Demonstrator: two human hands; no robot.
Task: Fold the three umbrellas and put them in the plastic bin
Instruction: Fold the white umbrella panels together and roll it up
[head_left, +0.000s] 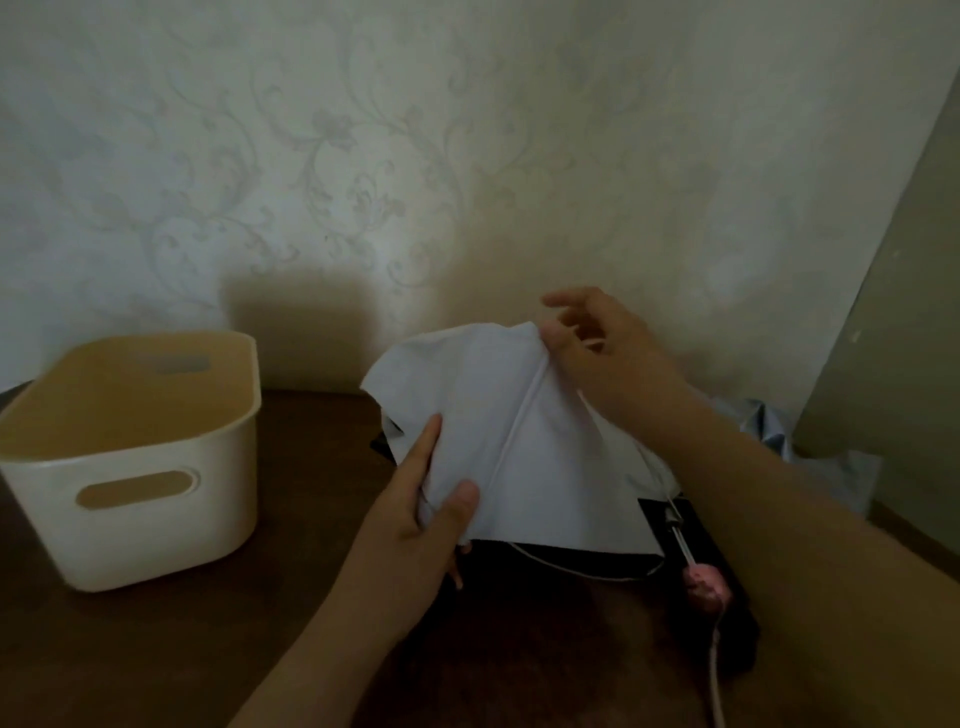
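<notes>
Umbrella (519, 441), white canopy, sits at the centre-right of the brown table (156, 649), its fabric loose and spread in flat panels with the black underside showing along the lower edge. It is held above the table rather than laid flat, which probably keeps the panels free so each can be smoothed and lapped over the next. A thin metal shaft (678, 530) runs out from under the canopy toward the near right and ends at a pink handle (704, 584), from which a pale cord (717, 675) trails off the bottom edge. The left hand (415, 525) grips the lower left panel, thumb pressed on top of the fabric and fingers behind it, forearm coming up from the near edge; this anchors the cloth. The right hand (597, 343) reaches over the canopy and pinches the top fold between thumb and fingertip, the remaining fingers spread loosely toward the wall (467, 156), apparently to draw a pleat taut. The plastic bin (135, 457) stands upright and well apart to the left, nothing visible inside it. Folding appears at an early stage. A bluish crumpled fabric (831, 457) lies behind the right forearm; whether it is another umbrella cannot be told.
</notes>
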